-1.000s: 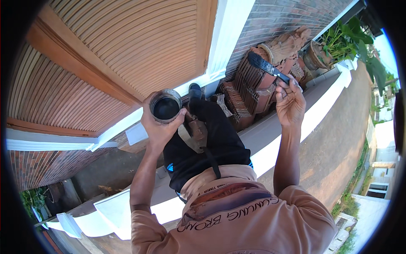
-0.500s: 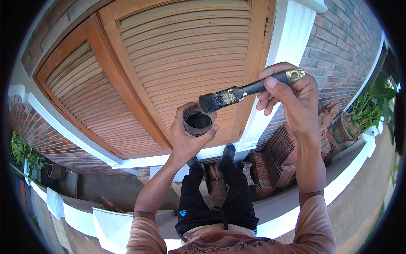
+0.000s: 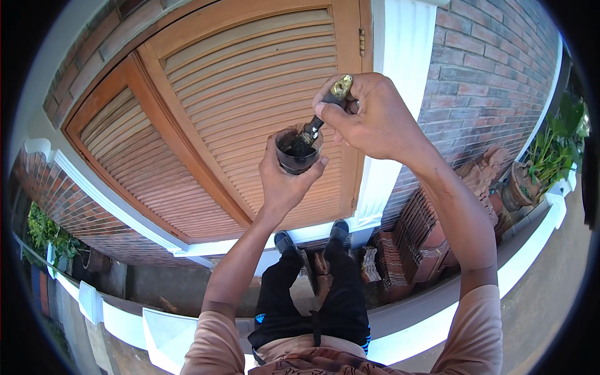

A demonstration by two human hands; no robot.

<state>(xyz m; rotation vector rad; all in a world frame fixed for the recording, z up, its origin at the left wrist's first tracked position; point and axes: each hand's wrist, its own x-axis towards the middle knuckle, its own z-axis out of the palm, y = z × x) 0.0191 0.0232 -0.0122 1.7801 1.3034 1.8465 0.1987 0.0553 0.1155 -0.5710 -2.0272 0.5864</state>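
My left hand is wrapped round a small clear cup with dark liquid inside, held in front of the louvred wooden shutters. In my right hand is a paintbrush with a black handle and a gold-coloured end. The brush points down and its bristles are inside the cup, mostly hidden by the cup's wall and the liquid. My right fingers close round the upper handle.
A white moulded frame and a brick wall stand right of the shutters. Stacked clay roof tiles lie below right, near a potted plant. A white-topped low wall curves behind me.
My right hand has moved left and turned the paintbrush downward, so its bristles went from above the cup's rim to inside it. The left hand still holds the cup.
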